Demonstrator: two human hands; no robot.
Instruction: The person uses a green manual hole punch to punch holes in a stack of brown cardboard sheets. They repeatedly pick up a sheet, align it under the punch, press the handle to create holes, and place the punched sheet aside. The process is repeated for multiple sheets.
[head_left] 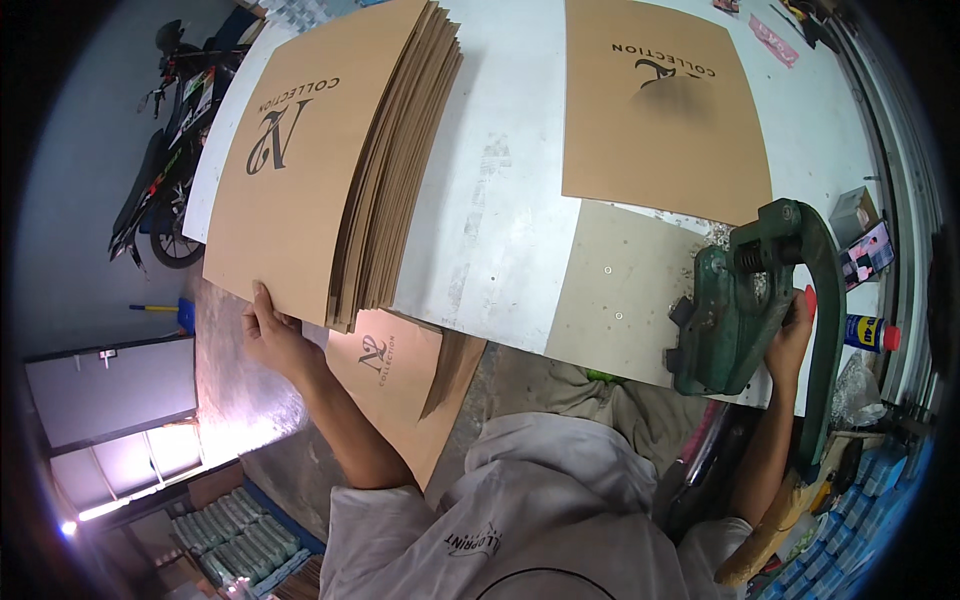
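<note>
A thick stack of flat brown paper bags (300, 120) with dark printing leans across the left of the table, its front corner past the edge. At that corner my left hand (275, 335) pinches the top paper bag, thumb above and fingers beneath. A green metal hand press (735, 310) with a long curved lever (828, 330) stands at the table's right front. Between press body and lever is my right hand (788, 340), its fingers partly hidden, beside a small red piece (810, 300). Two small rings (608, 270) lie on a grey board (590, 240) left of the press.
Another brown bag (660, 140) lies flat behind the press on the white table (480, 200). More brown bags (390, 370) are below the table's front edge. A blue can with red cap (870, 333) and a small box (853, 213) are at right. A motorcycle (170, 170) stands far left.
</note>
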